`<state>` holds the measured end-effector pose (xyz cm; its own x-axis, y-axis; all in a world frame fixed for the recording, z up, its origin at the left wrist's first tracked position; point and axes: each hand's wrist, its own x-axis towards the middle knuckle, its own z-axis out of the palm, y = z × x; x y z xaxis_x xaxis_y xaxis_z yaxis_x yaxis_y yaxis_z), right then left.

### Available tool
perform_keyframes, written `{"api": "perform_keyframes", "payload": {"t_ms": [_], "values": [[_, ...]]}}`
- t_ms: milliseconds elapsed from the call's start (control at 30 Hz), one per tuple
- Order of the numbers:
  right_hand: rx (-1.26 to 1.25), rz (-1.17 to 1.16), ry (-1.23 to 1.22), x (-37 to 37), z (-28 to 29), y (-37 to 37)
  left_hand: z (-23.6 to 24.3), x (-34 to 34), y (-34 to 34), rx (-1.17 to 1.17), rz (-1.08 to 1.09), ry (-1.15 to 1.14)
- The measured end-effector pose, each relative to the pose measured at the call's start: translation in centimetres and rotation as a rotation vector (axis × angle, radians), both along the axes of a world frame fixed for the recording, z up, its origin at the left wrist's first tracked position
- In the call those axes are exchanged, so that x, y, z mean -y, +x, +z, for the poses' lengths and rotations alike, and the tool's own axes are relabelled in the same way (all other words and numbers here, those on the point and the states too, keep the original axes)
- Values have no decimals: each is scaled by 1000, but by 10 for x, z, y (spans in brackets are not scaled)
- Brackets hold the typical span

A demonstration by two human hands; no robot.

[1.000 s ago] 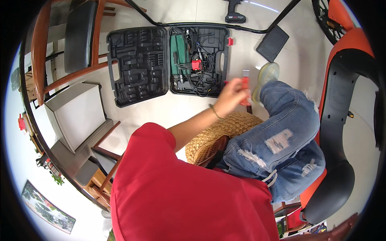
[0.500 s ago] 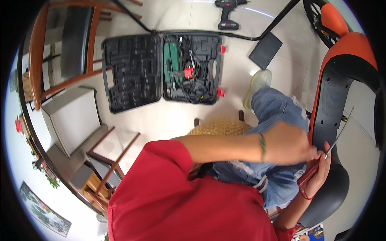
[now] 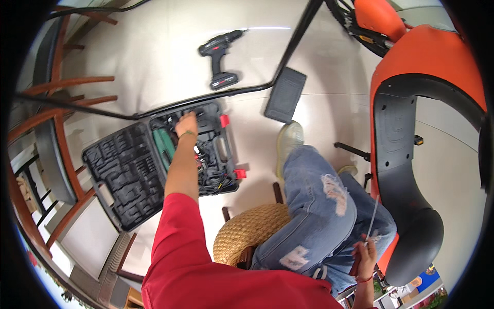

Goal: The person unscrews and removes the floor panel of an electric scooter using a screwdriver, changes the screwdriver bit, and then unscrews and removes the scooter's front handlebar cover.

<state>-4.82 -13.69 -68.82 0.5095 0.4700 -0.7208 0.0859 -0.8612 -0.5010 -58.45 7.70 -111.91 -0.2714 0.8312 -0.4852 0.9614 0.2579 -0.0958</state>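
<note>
While the right hand (image 3: 366, 259) is low on the person's right, an orange and black scooter (image 3: 394, 136) stands just beyond it on that side. Well to the left of the left hand (image 3: 187, 125) is a wooden chair (image 3: 54, 162) with a dark seat. Directly beneath the left hand, an opened black tool case (image 3: 131, 177) lies on the floor (image 3: 154, 54), its moulded lid to the hand's left and its filled half under the hand. A woven stool (image 3: 247, 229) sits between the two hands. Beyond the left hand and slightly right is a black drill (image 3: 217, 54); farther to the right of that hand is a flat dark box (image 3: 286, 95). A green power tool (image 3: 163, 146) lies in the case, just to the left hand's near left. That hand reaches in back upward with fingers bent down; their tips are hidden, so whether they have hold of anything I cannot tell. The right hand's fingers are curled around the dark red handle of a thin metal tool (image 3: 371, 221), whose shaft sticks out away from the person.
</note>
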Motion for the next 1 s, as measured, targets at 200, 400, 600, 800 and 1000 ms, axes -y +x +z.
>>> {"api": "perform_keyframes", "payload": {"t_ms": [200, 400, 600, 800, 1000], "values": [[5, 61, -30, 13, 3, -5, -22, 14, -21, -107, -200, 40], [-49, 15, 23, 28, 0, 11, 73, 2, 14, 304, -68, 296], [-135, 50, 163, 34, 2, 9, 291, -5, 103, 2157, 1058, 214], [-153, 135, 358, 57, 38, 37, 452, 34, 186, 2513, 818, 70], [-116, 99, 517, 62, 52, 69, 506, 70, 206, 2471, 550, 173]]}}
